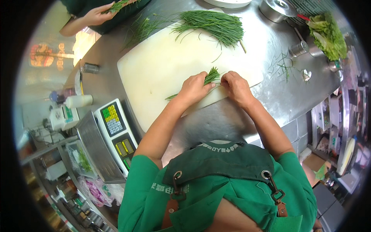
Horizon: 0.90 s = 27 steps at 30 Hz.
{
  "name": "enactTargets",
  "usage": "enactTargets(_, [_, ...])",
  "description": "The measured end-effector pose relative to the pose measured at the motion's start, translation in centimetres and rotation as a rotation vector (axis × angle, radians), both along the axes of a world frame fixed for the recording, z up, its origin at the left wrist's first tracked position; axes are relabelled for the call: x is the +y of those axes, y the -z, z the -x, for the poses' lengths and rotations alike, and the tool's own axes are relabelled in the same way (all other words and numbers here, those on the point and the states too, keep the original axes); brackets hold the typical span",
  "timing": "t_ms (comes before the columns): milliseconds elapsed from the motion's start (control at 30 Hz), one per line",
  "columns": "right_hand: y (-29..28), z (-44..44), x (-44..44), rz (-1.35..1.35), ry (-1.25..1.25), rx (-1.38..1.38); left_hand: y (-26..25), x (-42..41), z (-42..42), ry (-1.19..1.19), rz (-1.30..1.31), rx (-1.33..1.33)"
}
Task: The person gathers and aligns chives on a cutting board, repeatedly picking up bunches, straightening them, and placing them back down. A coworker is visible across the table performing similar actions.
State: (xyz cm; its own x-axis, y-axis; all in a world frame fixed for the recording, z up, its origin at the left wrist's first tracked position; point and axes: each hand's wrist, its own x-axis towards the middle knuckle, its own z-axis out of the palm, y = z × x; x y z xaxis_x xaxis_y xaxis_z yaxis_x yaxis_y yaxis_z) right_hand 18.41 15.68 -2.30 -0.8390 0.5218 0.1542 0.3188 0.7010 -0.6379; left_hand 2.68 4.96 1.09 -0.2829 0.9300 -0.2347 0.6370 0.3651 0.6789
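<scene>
My left hand [192, 89] is closed around a small bunch of garlic chives [212, 76]. The cut ends stick out past the thumb, and the thin tips trail out on the wrist side. Close by on the right, my right hand [236, 87] has its fingertips pinched together at a thin stem that reaches toward the bunch. Both hands are over the near edge of a white cutting board [156, 63]. A large pile of chives [211, 27] lies across the board's far end.
Loose chives [146, 27] lie beyond the board's far-left edge, more scraps [284, 65] on the steel table [301, 95]. A digital scale [117, 127] stands left. Lidded pot [276, 10], shaker [299, 48] and lettuce [327, 37] are far right. Across the table, another person's hand [100, 14] holds greens.
</scene>
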Motion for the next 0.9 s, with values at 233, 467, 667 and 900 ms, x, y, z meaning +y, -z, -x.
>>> enactTargets(233, [-0.4, 0.3, 0.2, 0.131, 0.063, 0.068, 0.6, 1.1, -0.2, 0.071, -0.033, 0.076])
enactTargets(467, [-0.3, -1.8, 1.5, 0.192, 0.242, 0.101, 1.2, 2.3, -1.2, 0.073, -0.072, 0.325])
enactTargets(667, [0.5, -3.1, 1.5, 0.210, 0.278, 0.073, 1.8, 2.7, -2.9, 0.072, -0.186, 0.437])
enactTargets(900, [0.4, -3.3, 1.7, 0.209, 0.290, 0.093, 1.5, 2.7, -3.5, 0.018, -0.127, 0.425])
